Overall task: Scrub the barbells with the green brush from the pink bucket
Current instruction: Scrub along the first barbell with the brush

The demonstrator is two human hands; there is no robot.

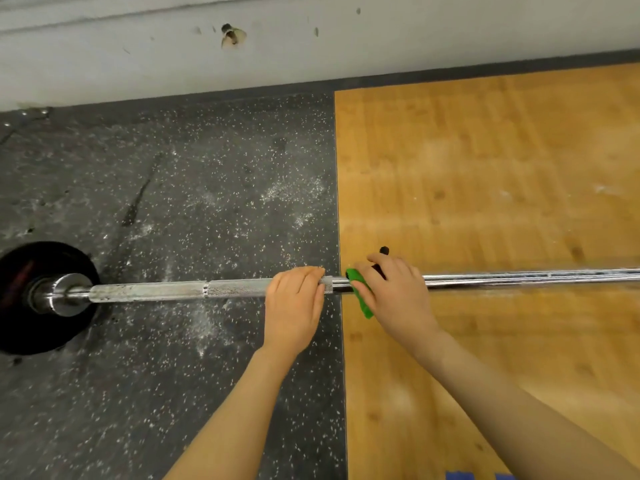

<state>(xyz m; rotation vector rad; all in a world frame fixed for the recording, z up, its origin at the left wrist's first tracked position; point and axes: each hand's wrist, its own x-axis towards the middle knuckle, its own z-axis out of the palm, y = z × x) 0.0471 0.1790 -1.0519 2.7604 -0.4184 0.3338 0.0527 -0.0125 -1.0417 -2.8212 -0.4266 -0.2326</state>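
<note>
Resting across speckled rubber flooring [207, 168], the knurled chrome barbell [239, 288] is clasped by the left hand [294, 303]; right hand [398, 296] grip closed around the green plastic brush [362, 296], pressed against the bar.

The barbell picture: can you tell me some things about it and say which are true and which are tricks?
1. The right hand holds the green brush against the barbell. True.
2. The left hand is lifted away from the bar. False: it rests on the bar, beside the brush.
3. A black weight plate sits on the bar's left end. True.
4. The whole floor is wood. False: speckled rubber mat lies on the left, wood floor on the right.
5. The pink bucket stands beside the bar. False: no bucket shows.
</note>
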